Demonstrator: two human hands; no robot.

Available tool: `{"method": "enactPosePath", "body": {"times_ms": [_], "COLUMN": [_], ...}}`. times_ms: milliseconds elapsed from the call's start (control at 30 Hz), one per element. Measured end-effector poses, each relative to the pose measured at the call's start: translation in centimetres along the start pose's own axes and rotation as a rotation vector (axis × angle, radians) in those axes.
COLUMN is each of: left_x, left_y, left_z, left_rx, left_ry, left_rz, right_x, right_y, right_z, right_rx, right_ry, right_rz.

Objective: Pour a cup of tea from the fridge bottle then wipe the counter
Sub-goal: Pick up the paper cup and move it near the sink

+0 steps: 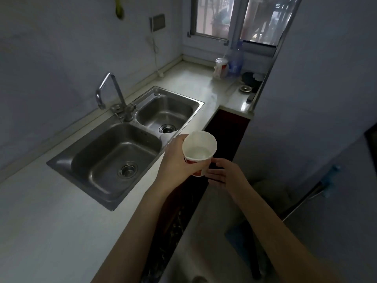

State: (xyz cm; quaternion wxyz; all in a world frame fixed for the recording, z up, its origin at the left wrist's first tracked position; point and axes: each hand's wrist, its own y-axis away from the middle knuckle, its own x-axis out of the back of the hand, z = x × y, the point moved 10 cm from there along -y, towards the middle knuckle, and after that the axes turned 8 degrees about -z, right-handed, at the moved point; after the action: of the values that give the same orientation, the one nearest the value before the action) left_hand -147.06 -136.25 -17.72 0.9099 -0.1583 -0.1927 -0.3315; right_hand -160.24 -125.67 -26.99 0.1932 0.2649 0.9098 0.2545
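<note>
The worktop (40, 221) runs down the left, with a double sink (98, 160) sunk into it. Left hand (175, 162) is wrapped round a white paper cup (199, 147), held in the air just off the worktop's front edge, beside the sink. Right hand (223, 174) sits by the cup's base, fingers loose and holding nothing; can't tell if it's touching. The cup looks pretty much empty, so I'd park it flat on the worktop, back from the edge, before pouring. Thin paper probably tips easily.

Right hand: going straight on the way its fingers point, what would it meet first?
Most likely the lower wall of the white, red-printed paper cup that the left hand grips. The right hand points its straight fingers at it from close by; contact is unclear.
</note>
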Motion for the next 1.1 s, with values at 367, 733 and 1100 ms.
{"method": "enactPosePath", "body": {"times_ms": [367, 733, 1100], "left_x": [-1.4, 1.4, 1.2], "left_y": [-9.6, -24.5, -34.6], "left_z": [-0.3, -3.6, -5.4], "left_rx": [0.028, 0.017, 0.017], "left_ry": [-0.046, -0.014, 0.019], "left_rz": [-0.014, -0.01, -0.072], "right_x": [1.9, -0.9, -0.6], "right_y": [-6.9, -18.6, -26.7], "right_z": [-6.1, -16.0, -21.2], "right_rx": [-0.015, 0.075, 0.059], "right_ry": [-0.015, 0.05, 0.038], "right_rz": [-0.02, -0.036, -0.02]}}
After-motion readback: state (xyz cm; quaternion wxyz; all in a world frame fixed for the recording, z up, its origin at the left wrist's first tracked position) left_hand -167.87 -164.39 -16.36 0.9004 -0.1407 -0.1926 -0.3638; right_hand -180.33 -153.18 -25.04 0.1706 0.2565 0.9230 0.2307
